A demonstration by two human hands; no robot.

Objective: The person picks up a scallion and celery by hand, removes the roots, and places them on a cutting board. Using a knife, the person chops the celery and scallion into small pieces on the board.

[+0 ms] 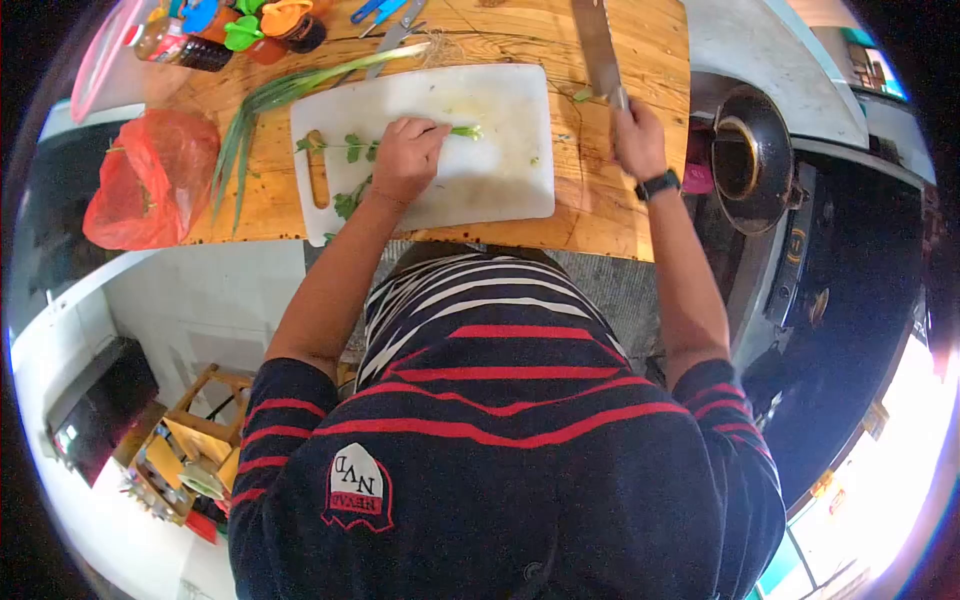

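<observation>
- The board (490,195) reached the near edge of the table (625,225).
- On it, the left hand (408,160) pinched greens (465,131), with room rightward.
- Past its right edge, the right hand (637,143) clenched a knife (598,50).
- Spring onions (300,84) lay far left.

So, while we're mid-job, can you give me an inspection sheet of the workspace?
Surface: brown wooden table bearing a white rectangular plastic cutting board with small scraps on it.
Job's things: leafy green herb on the board; broad steel-bladed knife right of it, blade pointing away from the person.
Clutter: long green-and-white scallions along the board's far left; red translucent plastic bag left of the board; jars with bright plastic lids at far left.
Hands: left hand closed on the herb; right hand gripping the knife's handle.
Cables: nothing seen.
Surroundings: round black wok right of the table.
</observation>
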